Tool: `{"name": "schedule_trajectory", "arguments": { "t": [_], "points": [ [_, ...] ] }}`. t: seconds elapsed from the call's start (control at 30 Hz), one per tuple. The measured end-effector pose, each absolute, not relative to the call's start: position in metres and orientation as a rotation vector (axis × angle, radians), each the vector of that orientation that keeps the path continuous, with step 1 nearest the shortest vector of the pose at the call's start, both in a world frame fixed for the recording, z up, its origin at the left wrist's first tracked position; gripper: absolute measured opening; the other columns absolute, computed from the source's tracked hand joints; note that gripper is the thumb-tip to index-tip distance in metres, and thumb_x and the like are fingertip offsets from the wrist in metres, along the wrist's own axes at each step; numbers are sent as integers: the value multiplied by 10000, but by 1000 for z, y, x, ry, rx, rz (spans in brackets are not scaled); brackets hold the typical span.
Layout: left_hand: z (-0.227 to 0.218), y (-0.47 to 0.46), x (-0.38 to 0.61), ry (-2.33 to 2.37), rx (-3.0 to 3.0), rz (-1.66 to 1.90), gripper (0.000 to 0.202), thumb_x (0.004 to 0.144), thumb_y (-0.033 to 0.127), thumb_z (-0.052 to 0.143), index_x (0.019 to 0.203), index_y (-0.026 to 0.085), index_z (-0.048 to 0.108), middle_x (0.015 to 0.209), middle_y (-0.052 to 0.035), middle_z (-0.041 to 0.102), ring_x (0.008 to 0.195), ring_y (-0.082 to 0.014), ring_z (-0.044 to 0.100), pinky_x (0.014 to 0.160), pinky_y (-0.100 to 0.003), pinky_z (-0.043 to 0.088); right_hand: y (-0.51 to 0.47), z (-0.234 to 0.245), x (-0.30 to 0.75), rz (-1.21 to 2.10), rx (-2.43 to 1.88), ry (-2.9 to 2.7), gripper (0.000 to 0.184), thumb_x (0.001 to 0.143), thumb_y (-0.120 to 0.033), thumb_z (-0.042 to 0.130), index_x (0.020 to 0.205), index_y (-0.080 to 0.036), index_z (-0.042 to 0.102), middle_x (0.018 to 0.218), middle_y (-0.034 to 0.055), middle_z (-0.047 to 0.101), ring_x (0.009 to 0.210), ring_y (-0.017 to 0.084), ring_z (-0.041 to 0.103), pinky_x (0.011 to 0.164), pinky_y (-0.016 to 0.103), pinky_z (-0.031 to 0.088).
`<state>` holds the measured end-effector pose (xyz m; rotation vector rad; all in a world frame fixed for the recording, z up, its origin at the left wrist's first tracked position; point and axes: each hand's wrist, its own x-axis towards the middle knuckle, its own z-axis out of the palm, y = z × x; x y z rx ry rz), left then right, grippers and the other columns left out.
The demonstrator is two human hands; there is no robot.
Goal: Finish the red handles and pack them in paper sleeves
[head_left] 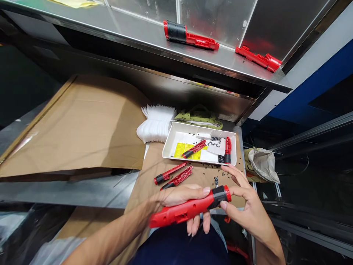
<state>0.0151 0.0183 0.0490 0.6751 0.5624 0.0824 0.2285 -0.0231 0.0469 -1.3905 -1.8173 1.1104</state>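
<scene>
"Red plastic handle (184, 212): location?"

"Held in both hands, over the near edge of the brown cardboard sheet (165, 158)."

"Hand pose?"

"Left hand (179, 197) closed around the body; right hand (245, 209) spread, pinching the black collar (220, 195)."

"Room to move?"

"Open cardboard on the far side, up to two red parts (172, 176) at left and the white tray (198, 129) beyond."
</scene>
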Motion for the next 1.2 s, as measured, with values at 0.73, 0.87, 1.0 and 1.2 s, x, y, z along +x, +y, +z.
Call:
{"name": "schedule_trajectory", "arguments": {
  "t": [0.73,0.87,1.0,1.2],
  "points": [
    [53,14,22,560,671,87,542,995,283,328,655,92,704,537,-49,668,411,-127,580,487,-218,453,-24,43,230,1214,-1329,-1731,72,785,-249,665,792,-267,734,1422,34,562,1460,298,294,1169,527,280],
    [55,13,21,572,679,123,535,995,240,334,635,100,705,501,-39,641,399,-105,569,470,-181,429,-24,45,228,1145,-1331,-1758,98,779,-212,639,788,-260,725,1348,44,622,1430,301,348,1157,516,298],
    [51,11,21,568,675,166,505,987,248,370,634,98,699,519,-48,655,397,-110,577,460,-189,448,-23,45,227,1115,-1347,-1764,145,767,-187,622,823,-258,736,1236,53,692,1404,309,385,1155,537,295],
    [35,8,21,563,621,234,338,964,347,478,845,110,686,621,-58,702,430,-133,612,466,-222,488,-20,42,229,1069,-1352,-1806,223,759,-144,598,900,-254,730,1159,51,724,1381,300,416,1134,532,334]
  ]
}}
